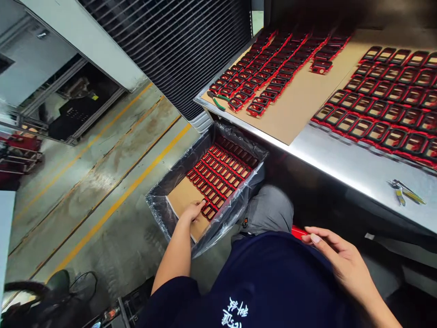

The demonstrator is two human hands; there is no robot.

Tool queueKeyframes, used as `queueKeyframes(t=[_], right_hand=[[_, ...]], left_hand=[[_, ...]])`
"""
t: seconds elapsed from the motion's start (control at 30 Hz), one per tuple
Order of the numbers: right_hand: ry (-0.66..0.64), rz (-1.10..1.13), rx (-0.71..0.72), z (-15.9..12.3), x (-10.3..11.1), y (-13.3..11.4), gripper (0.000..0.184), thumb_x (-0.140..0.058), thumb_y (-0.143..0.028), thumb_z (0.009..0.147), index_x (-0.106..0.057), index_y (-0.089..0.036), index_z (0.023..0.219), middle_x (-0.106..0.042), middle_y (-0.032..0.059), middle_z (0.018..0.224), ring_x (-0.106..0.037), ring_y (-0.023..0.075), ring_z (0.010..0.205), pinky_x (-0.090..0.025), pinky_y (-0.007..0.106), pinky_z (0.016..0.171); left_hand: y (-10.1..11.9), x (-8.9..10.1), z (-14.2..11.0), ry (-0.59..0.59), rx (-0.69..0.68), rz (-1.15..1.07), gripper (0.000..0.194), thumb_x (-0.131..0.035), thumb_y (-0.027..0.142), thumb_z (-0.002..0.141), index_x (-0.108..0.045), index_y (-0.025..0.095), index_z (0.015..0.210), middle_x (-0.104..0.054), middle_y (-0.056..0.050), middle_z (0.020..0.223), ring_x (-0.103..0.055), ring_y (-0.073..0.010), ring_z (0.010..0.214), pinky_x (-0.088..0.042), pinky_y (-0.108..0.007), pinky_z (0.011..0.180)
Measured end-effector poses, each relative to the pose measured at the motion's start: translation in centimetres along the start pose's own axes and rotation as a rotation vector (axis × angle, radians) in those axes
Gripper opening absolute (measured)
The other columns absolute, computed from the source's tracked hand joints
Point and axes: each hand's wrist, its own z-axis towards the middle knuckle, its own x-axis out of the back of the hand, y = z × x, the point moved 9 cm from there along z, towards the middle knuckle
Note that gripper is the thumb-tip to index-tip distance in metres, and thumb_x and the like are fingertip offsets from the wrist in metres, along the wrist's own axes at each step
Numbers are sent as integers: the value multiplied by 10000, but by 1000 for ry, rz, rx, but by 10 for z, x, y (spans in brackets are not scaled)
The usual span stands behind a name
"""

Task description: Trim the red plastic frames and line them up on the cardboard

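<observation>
Head view catches the left hand (193,211) in the liner-covered bin (157,203), fingers partly curled at the end of red-and-black frames (215,176) rowed on cardboard (185,193), grip unclear. Right hand (337,248), half-curled, meets a red piece (298,232); whether it's held, can't tell!

Black ribbed panel (177,45) at top; grey smooth floor (116,250) with yellow painted lines (126,196), left; dark metal-framed equipment (73,111), upper left; yellow-handled metal hand tools (400,196), far right.
</observation>
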Motion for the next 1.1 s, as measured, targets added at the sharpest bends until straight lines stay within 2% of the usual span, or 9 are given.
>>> queueKeyframes(t=[0.27,0.47,0.53,0.67,0.73,0.8,0.9,1.0,1.1], right_hand=[[46,30,-51,-4,9,19,560,-710,-679,747,-764,-205,1040,-784,101,907,-744,236,898,-594,278,855],[77,50,-17,-6,14,23,535,-695,-644,781,-748,-177,1036,-780,116,910,-744,256,884,-600,331,835],[35,41,21,-7,4,16,496,-694,-596,810,-727,-170,1062,-777,113,927,-740,251,887,-598,339,821],[-86,-13,174,-14,-24,-16,392,-766,-446,799,-676,-187,1079,-759,49,879,-714,191,805,-577,315,795],[-14,14,231,-19,-20,-30,290,-783,-416,787,-671,-188,928,-730,19,783,-679,158,700,-562,277,703],[141,78,284,-28,-1,-41,267,-792,-408,781,-640,-189,804,-704,6,721,-651,141,633,-542,254,631],[355,99,382,-50,29,-51,253,-819,-370,765,-637,-199,802,-717,4,740,-669,141,629,-551,251,638],[517,-30,491,-74,45,-60,237,-827,-349,762,-656,-210,850,-723,2,733,-680,147,618,-560,266,657],[553,-107,576,-83,45,-64,235,-812,-369,772,-658,-216,863,-707,-5,688,-667,152,599,-557,282,654]], left_hand=[[24,10,-6,-28,-57,3,338,-614,341,951,-595,155,1232,-635,-93,1203,-653,-223,1021,-578,-422,865],[81,9,-63,-102,-264,-330,328,-538,393,973,-577,156,1196,-649,-81,1087,-653,-174,872,-573,-343,755],[121,-20,-99,-216,-388,-483,313,-447,390,973,-568,173,1163,-656,-59,991,-642,-151,772,-562,-306,699],[206,-127,-194,-654,-588,-653,340,-485,405,852,-588,185,1090,-681,-50,905,-665,-167,734,-583,-363,760],[230,-175,-243,-936,-607,-739,343,-559,409,814,-599,187,1072,-713,-67,953,-701,-199,832,-575,-396,835],[242,-206,-281,-1234,-542,-846,307,-641,384,804,-625,195,1046,-741,-71,1012,-710,-230,963,-558,-410,895],[248,-224,-306,-1444,-476,-853,214,-722,313,808,-680,197,983,-749,-62,1121,-681,-241,1101,-548,-399,940],[246,-227,-308,-1413,-536,-732,179,-746,281,826,-717,208,987,-745,-51,1154,-701,-203,1016,-581,-349,864],[241,-219,-309,-1365,-638,-633,240,-740,333,847,-731,233,1065,-707,-64,1259,-706,-193,964,-597,-341,826]])
